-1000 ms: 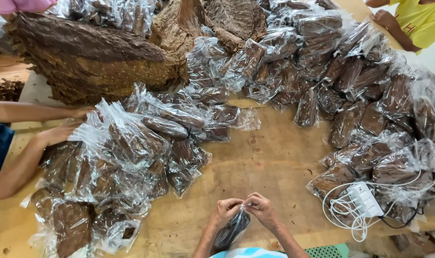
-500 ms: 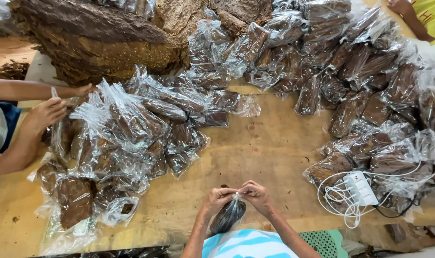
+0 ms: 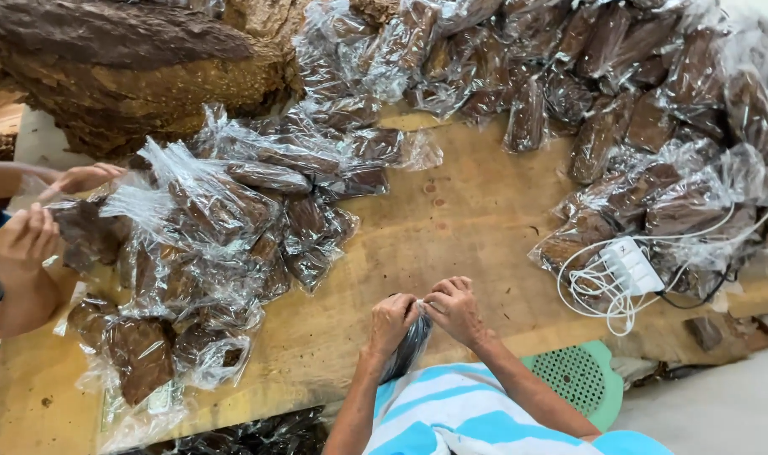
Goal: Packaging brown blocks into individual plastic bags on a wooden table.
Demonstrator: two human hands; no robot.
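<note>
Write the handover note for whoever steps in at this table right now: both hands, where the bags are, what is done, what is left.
Left hand and right hand: both pinch the top of one small clear plastic bag of dark brown leaf, held at the near edge of the wooden table.
Done: filled bags lie in a left heap and a far-right heap.
Left: a big stack of loose brown leaves sits unbagged at far left.
A co-worker's hands handle a bag at the left. A white power strip with coiled cord lies at right.
</note>
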